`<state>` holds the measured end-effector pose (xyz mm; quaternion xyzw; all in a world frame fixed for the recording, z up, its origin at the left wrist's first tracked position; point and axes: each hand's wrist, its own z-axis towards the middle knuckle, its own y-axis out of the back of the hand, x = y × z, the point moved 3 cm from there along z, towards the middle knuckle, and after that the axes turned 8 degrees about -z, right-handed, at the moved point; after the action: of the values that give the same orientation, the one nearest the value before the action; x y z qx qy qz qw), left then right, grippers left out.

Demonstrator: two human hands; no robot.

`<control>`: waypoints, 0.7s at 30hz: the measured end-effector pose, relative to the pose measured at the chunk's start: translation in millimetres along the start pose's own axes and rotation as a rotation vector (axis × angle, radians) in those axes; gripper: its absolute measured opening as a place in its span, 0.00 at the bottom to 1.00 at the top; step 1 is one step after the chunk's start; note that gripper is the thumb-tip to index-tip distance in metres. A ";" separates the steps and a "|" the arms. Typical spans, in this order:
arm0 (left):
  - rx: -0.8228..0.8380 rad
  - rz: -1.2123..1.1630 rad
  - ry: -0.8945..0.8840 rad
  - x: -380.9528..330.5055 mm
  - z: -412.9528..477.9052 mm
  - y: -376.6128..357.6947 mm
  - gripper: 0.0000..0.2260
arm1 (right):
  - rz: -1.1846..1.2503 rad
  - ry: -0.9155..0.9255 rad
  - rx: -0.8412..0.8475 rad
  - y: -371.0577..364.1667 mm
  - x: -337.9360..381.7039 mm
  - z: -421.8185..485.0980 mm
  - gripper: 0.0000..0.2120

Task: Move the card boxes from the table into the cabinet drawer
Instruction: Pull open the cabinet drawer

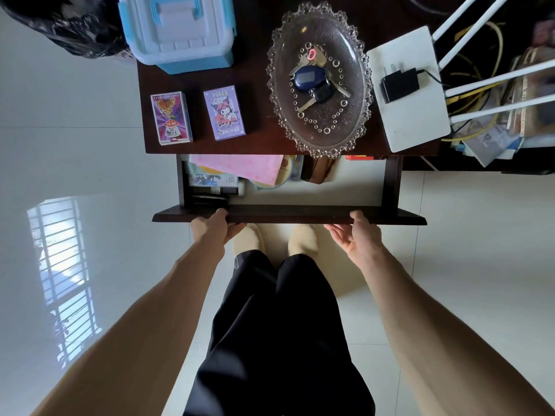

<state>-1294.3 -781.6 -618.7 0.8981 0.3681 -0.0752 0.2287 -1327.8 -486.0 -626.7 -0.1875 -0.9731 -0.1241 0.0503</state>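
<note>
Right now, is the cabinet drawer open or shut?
Open: the drawer is pulled out from under the tabletop, with papers and its bare white bottom showing.

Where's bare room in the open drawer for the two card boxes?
The drawer has bare white floor on its right half, bordered by the brown case, the right wall and the front panel. Its left and back are crowded: a pink sheet over other clutter.
</note>
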 end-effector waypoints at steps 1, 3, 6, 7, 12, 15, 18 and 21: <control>0.001 0.003 0.003 4.1 0.4 2.8 0.05 | 0.002 -0.008 -0.006 2.6 -3.5 -1.0 0.18; 0.001 0.010 0.008 12.0 0.9 7.7 0.05 | 0.005 -0.016 -0.020 8.0 -10.7 -2.0 0.17; -0.004 0.028 0.013 22.5 0.1 14.7 0.05 | -0.005 -0.014 -0.033 13.5 -21.2 -2.0 0.17; -0.001 0.030 0.013 25.2 -0.2 16.7 0.05 | -0.009 -0.012 -0.034 14.8 -24.1 -1.4 0.17; 0.004 0.040 0.013 31.8 -0.4 22.3 0.05 | -0.015 -0.017 -0.039 20.2 -29.9 1.0 0.18; -0.018 0.042 0.021 35.6 -2.8 26.4 0.05 | -0.015 -0.050 -0.048 23.6 -35.8 -0.2 0.18; -0.024 0.025 0.036 42.3 -4.5 33.3 0.06 | -0.007 -0.084 -0.058 29.7 -44.9 -1.0 0.18; -0.017 0.050 0.048 51.3 -6.2 40.1 0.07 | -0.018 -0.101 -0.052 35.4 -55.4 -1.8 0.16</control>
<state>-1229.9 -771.6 -614.5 0.9065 0.3514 -0.0449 0.2295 -1263.1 -474.2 -625.1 -0.1860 -0.9725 -0.1401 -0.0051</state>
